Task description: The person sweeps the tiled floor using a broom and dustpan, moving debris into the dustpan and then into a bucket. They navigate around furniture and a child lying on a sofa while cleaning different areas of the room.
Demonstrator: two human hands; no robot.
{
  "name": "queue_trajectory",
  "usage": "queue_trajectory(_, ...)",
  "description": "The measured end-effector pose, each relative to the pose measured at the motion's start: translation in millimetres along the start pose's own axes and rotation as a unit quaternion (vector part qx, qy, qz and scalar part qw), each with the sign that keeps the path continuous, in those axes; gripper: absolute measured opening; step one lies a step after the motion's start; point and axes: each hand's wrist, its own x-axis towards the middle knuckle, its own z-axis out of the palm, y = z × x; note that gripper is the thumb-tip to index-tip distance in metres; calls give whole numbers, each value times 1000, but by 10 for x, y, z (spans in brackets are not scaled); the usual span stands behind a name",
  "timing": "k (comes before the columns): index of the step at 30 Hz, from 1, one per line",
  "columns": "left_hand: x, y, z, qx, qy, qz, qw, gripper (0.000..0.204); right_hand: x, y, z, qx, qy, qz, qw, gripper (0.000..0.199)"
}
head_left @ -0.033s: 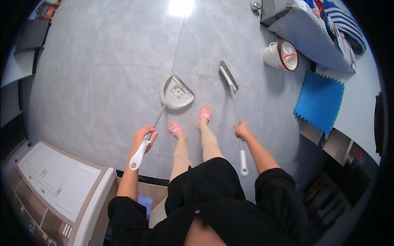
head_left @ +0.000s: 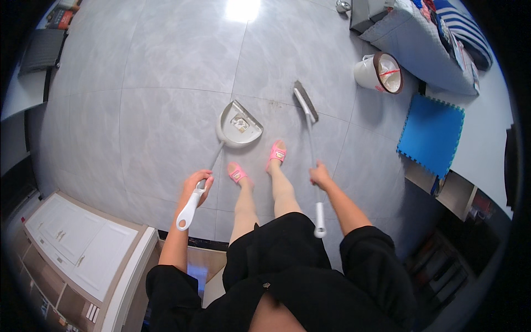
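Observation:
My left hand (head_left: pixel 197 187) is closed round the long handle of a dustpan (head_left: pixel 233 138), just above its white grip. The grey pan rests on the floor ahead of my feet, with a sticker inside. Wrapped round the shaft of a broom (head_left: pixel 306 104) is my right hand (head_left: pixel 321 175), while the white handle end sticks out towards me. The broom's grey bristles touch the floor to the right of the pan. Between the two lies a small scatter of dirt (head_left: pixel 275 103) on the tiles.
My feet in pink slippers (head_left: pixel 277 150) stand just behind the pan. A white bin (head_left: pixel 367 74) with a brown rim and a liner is at the far right, near a blue foam mat (head_left: pixel 431 134). White cabinets (head_left: pixel 83 243) line the near left.
The broom has shifted slightly to the left with my right hand, and its handle end has swung left too. The dustpan stays in place.

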Motion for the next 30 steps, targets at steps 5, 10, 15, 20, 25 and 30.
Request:
queue_trajectory(5,6,153,89,-37,-23,-26,999,9,-394,-197,451,104,-78,-17,991,58)
queue_trajectory(10,31,188,32,-24,-57,-38,997,11,-632,-155,153,-14,-53,-128,990,54)
queue_trajectory(15,148,316,82,-35,-49,7,998,13,-89,-597,50,-111,-13,-200,974,47)
queue_trajectory(20,244,487,85,-57,-105,-33,992,17,548,-263,48,-261,69,-295,916,47)
queue_trajectory(25,254,535,128,-28,-103,-19,994,18,211,714,-233,-273,46,-235,932,47)
queue_trajectory(30,311,582,181,-41,-114,7,993,18,-623,340,-590,-5,-66,-8,998,40)
